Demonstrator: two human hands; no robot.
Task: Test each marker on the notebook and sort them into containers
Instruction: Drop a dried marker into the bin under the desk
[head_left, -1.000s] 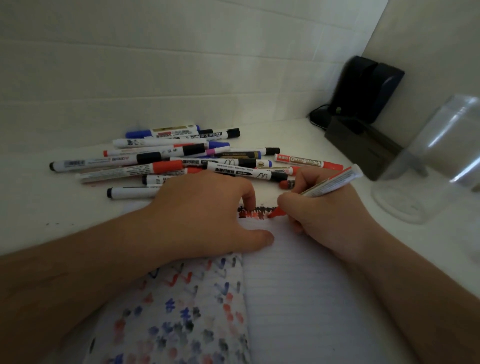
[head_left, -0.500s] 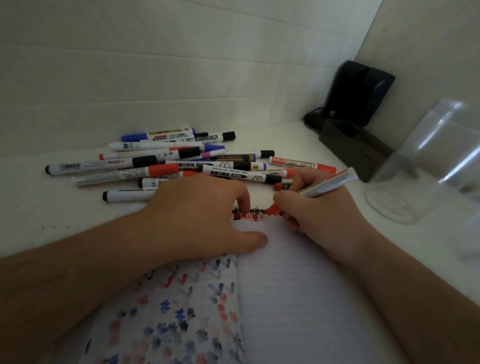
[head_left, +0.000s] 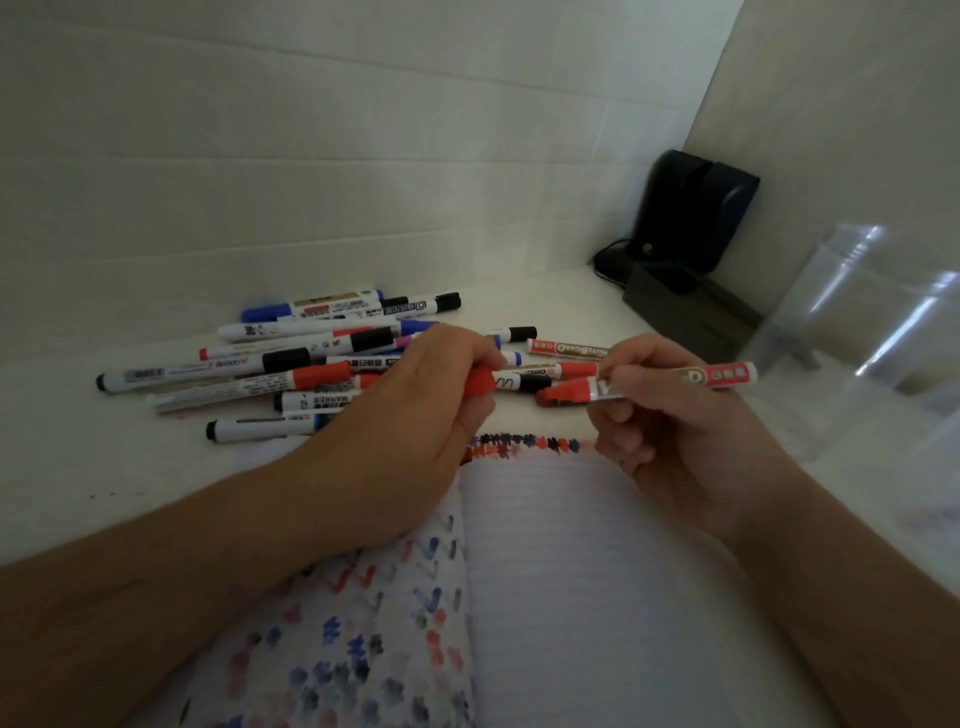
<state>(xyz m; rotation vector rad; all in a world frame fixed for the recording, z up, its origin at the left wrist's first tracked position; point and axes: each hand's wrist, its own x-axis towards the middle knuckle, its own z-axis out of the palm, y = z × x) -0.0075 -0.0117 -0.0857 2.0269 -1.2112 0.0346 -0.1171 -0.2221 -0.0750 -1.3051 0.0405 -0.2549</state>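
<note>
1. Right hand (head_left: 670, 410) pinching the red marker (head_left: 649, 385) round its barrel, bare tip pointing left, lifted clear of the notebook (head_left: 597, 571).
2. Left hand (head_left: 415, 415) curled round the red cap (head_left: 479, 383), its open end seemingly facing the tip, a short gap between the two.
3. Likely step in hand: recapping after the test mark. Line cap and tip up on one axis before closing the gap; a slanted approach smears ink on the fingers.
4. Push straight on until seated; a loose cap dries the tip out.
5. Keep both forearms low over the page, so the fresh row of marks (head_left: 524, 444) along its top edge stays unsmudged.
6. Then carry to a container: clear jar (head_left: 872, 332) standing to the right, dark box (head_left: 685, 312) behind it near the corner. Which one suits a working marker, cannot tell.
7. Untested pile of markers (head_left: 291, 364) lying just beyond the left hand; avoid nudging it while recapping.
</note>
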